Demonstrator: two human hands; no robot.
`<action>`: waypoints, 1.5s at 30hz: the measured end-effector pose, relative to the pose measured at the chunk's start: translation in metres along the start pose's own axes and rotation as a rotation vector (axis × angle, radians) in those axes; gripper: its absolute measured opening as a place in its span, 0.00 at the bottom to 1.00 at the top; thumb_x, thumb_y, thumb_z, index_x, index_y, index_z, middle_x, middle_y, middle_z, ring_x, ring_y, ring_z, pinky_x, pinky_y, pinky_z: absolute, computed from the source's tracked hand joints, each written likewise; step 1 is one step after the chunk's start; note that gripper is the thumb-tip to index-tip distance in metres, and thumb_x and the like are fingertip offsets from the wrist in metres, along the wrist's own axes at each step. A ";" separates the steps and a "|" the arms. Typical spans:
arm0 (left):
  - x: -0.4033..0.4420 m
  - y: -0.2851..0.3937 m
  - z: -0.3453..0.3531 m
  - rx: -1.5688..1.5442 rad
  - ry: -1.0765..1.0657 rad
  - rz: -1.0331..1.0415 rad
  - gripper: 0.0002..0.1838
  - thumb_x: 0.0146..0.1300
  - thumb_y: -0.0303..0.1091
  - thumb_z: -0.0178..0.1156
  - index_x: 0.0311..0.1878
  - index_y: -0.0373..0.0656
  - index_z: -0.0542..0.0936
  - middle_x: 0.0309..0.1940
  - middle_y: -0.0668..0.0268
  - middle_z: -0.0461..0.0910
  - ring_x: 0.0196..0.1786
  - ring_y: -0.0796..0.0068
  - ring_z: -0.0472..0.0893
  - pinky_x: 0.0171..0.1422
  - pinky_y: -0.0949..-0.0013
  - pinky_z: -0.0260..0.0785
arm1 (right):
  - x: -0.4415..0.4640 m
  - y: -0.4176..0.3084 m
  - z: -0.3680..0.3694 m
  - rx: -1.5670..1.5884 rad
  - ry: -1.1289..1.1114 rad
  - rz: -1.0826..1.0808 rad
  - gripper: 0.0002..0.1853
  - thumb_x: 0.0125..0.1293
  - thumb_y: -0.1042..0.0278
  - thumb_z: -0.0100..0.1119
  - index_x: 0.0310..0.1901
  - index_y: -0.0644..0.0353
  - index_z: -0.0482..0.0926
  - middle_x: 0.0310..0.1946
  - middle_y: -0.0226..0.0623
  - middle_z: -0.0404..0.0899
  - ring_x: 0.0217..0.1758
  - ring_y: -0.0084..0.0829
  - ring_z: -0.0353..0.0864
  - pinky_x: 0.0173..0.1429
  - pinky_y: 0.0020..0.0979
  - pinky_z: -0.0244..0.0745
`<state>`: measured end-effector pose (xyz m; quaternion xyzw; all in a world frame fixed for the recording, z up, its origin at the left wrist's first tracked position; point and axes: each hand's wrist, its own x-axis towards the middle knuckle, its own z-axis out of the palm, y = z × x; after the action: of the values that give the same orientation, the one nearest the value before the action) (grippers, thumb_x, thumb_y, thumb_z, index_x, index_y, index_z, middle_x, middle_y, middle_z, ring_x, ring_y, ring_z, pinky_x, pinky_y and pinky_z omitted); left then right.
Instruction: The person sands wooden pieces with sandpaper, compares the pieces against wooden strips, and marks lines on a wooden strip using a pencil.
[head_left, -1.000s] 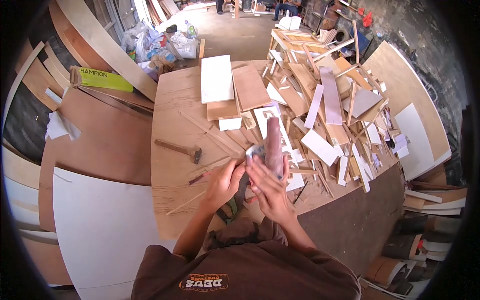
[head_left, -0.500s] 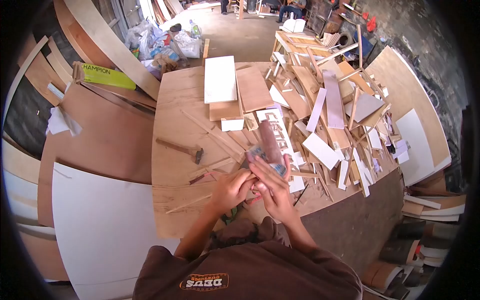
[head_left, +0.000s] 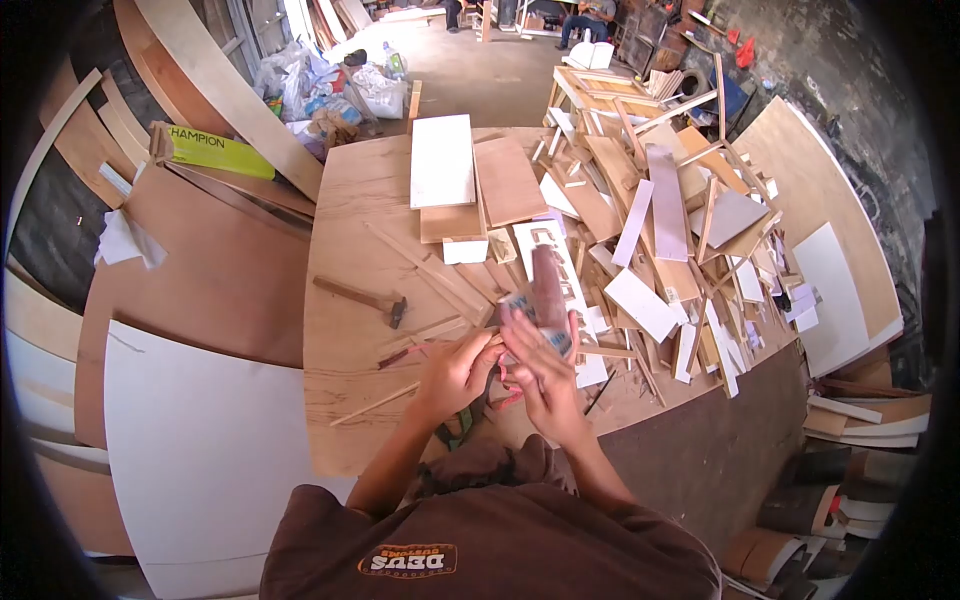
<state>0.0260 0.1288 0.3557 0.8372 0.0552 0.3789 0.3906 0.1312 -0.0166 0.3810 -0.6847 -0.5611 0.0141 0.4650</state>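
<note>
Over the table's near edge my right hand point(head_left: 548, 380) grips a curled brown sheet point(head_left: 547, 285) with blue-grey print on its underside, which looks like sandpaper. Its fingers lie long and blurred across the sheet. My left hand point(head_left: 455, 378) is closed, its fingertips meeting the right hand's fingers at the sheet's near edge; what it pinches is hidden. Below the fingers, something red point(head_left: 510, 388) shows in part. A white board with cut-out letters point(head_left: 590, 362) lies beyond the right hand. Left of the hands, a hammer point(head_left: 362, 299) rests on the wooden tabletop point(head_left: 345, 215).
Wood offcuts point(head_left: 668, 215) are heaped on the table's right side. White and brown panels point(head_left: 441, 160) lie at its far side. Large boards point(head_left: 205, 440) stand at the left. Plastic bags point(head_left: 310, 85) lie behind. A seated person point(head_left: 590, 20) is far back.
My left hand has shifted slightly left and its fingers have loosened a little. The brown sheet has tilted slightly in my right hand.
</note>
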 end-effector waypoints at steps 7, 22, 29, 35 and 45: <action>-0.002 -0.007 -0.004 -0.025 -0.035 -0.060 0.11 0.75 0.33 0.58 0.53 0.36 0.80 0.32 0.54 0.84 0.29 0.55 0.85 0.31 0.60 0.73 | -0.004 -0.005 0.001 -0.059 0.008 0.002 0.21 0.78 0.63 0.52 0.70 0.55 0.76 0.68 0.36 0.79 0.78 0.39 0.68 0.83 0.63 0.21; 0.001 0.002 0.003 -0.030 -0.083 -0.068 0.09 0.75 0.32 0.58 0.50 0.37 0.81 0.32 0.59 0.85 0.30 0.60 0.86 0.31 0.63 0.74 | 0.016 0.009 0.001 -0.142 -0.008 -0.001 0.22 0.80 0.61 0.47 0.71 0.51 0.76 0.68 0.33 0.79 0.79 0.37 0.68 0.82 0.65 0.23; 0.002 -0.005 0.005 -0.022 0.007 -0.066 0.10 0.76 0.34 0.58 0.49 0.36 0.81 0.30 0.57 0.84 0.28 0.58 0.85 0.29 0.61 0.71 | -0.003 0.003 0.000 -0.214 0.017 0.015 0.22 0.80 0.59 0.49 0.71 0.51 0.75 0.68 0.33 0.78 0.78 0.37 0.68 0.82 0.66 0.24; 0.002 -0.004 0.002 0.014 0.010 -0.083 0.10 0.76 0.35 0.58 0.47 0.37 0.82 0.26 0.55 0.81 0.24 0.56 0.81 0.28 0.60 0.69 | 0.009 -0.002 0.001 -0.182 0.010 0.030 0.22 0.79 0.58 0.50 0.70 0.50 0.76 0.67 0.31 0.79 0.78 0.37 0.68 0.82 0.67 0.24; 0.012 -0.006 -0.009 -0.076 0.147 -0.110 0.10 0.76 0.34 0.58 0.45 0.36 0.82 0.26 0.55 0.80 0.23 0.60 0.80 0.29 0.64 0.69 | 0.013 -0.005 0.006 -0.197 0.009 -0.027 0.23 0.78 0.59 0.53 0.71 0.49 0.76 0.65 0.29 0.81 0.80 0.36 0.65 0.82 0.66 0.25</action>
<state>0.0295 0.1434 0.3625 0.7873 0.1152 0.4193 0.4371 0.1290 -0.0028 0.3873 -0.7194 -0.5669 -0.0505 0.3981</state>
